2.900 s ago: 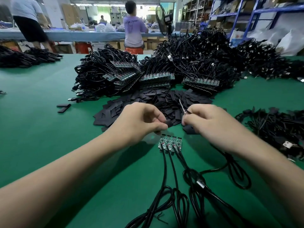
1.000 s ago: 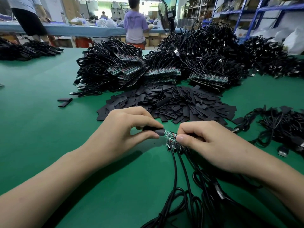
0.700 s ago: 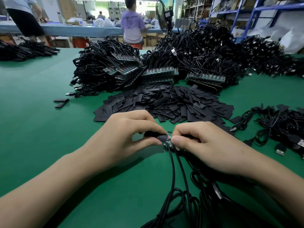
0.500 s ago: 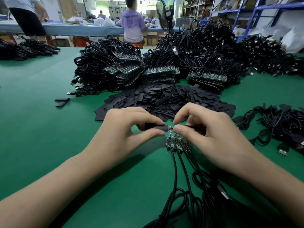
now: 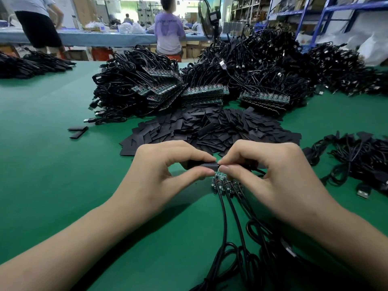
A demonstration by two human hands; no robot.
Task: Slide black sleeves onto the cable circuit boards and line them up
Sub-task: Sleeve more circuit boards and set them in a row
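Now: sleeve pinched at frame centre, both hands closed on it

Centre of the frame, just above the green table (image 5: 52,164), my left hand (image 5: 159,171) pinches a black sleeve (image 5: 206,165) between thumb and forefinger, the sleeve lying level. My right hand (image 5: 273,175) meets it fingertip to fingertip, thumb and forefinger pinched on the held cable (image 5: 259,170) at the sleeve's right end (I cannot see whether a board is inside).

Directly below the fingertips lies a short row of green circuit boards (image 5: 225,183), side by side and unsleeved, their black cables (image 5: 228,227) trailing toward the bottom edge into loose coils.

Just behind my hands spreads a flat heap of loose sleeves (image 5: 220,127), with two stray ones (image 5: 77,131) off to the left. Behind that, stacked boards (image 5: 203,92) sit against big mounds of cable. A tangle of cables (image 5: 361,162) occupies the right edge. At the top, a person in a lilac shirt (image 5: 169,32) stands beside a fan (image 5: 206,19).
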